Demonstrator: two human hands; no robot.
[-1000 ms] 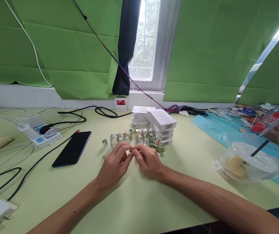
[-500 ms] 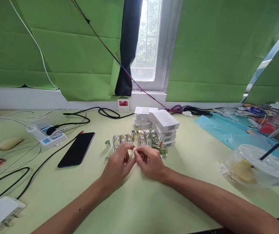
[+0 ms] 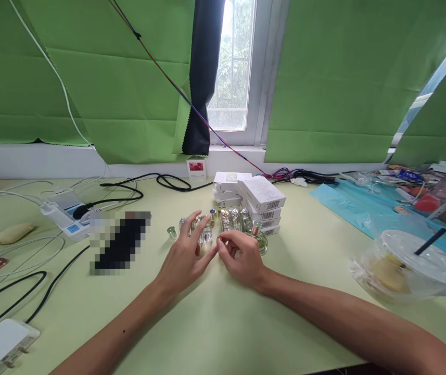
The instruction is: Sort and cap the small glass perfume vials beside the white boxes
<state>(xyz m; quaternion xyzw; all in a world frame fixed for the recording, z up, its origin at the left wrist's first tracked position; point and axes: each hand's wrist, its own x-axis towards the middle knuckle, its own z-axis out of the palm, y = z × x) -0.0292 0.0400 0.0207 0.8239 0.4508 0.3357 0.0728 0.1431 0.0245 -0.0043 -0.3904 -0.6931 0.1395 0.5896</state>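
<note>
My left hand [image 3: 183, 255] is open, its fingers spread in front of a group of small glass bottles [image 3: 207, 233] and partly covering them. My right hand [image 3: 242, 256] pinches a tiny gold-coloured piece between thumb and forefinger, too small to name. The left thumb tip comes close to the right fingertips; whether they touch, I cannot tell. More glass bottles with metal necks [image 3: 235, 220] stand just behind my right hand. Beside it is a rounded greenish bottle [image 3: 262, 242]. To the left of the bottles lies a small shiny cap [image 3: 171, 232].
White boxes [image 3: 264, 195] are stacked behind the bottles. On the left are a pixelated dark object [image 3: 121, 245], a power strip [image 3: 68, 221] and loose cables. A lidded plastic container [image 3: 413, 265] with a straw stands on the right, near blue plastic sheeting [image 3: 347, 208].
My left hand has spread its fingers and drawn slightly away from the right fingertips. The right hand keeps its pinch almost in place. The view has shifted slightly.
</note>
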